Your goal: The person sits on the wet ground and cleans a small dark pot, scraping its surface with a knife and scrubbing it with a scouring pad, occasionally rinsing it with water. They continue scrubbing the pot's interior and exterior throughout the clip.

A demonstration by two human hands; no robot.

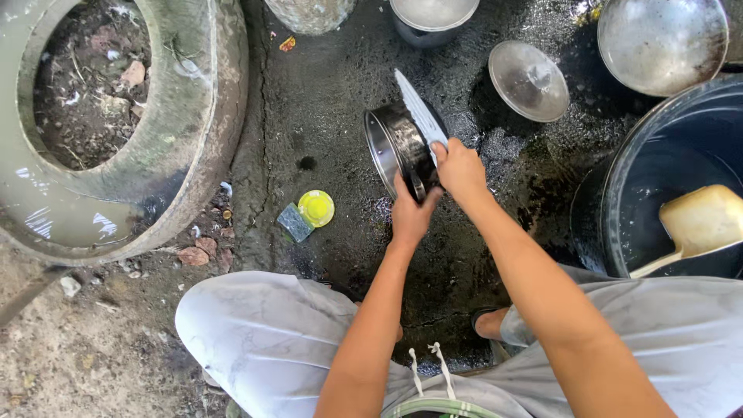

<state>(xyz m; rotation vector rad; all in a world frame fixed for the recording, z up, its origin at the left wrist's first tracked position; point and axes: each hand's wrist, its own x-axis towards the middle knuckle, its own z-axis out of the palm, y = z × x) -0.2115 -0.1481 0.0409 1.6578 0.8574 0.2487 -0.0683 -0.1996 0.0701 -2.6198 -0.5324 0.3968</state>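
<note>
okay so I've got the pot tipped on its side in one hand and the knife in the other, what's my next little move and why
Probably draw the knife blade down across the blackened pot wall. Your right hand holds the blade flat against it, while your left hand steadies the pot by its handle, so a scraping stroke looks ready.

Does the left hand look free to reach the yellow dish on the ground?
Probably not at once: the left hand grips the tilted pot. The ground toward the yellow dish looks unobstructed.

Wet dark concrete floor (325, 101), cracked, dirt at left. On it: yellow lid (316, 207) touching a grey-green sponge (294, 223), glass pot lid (529, 80), metal bowl (662, 42), blue tub (665, 178), concrete ring (205, 116), small stones.
</note>
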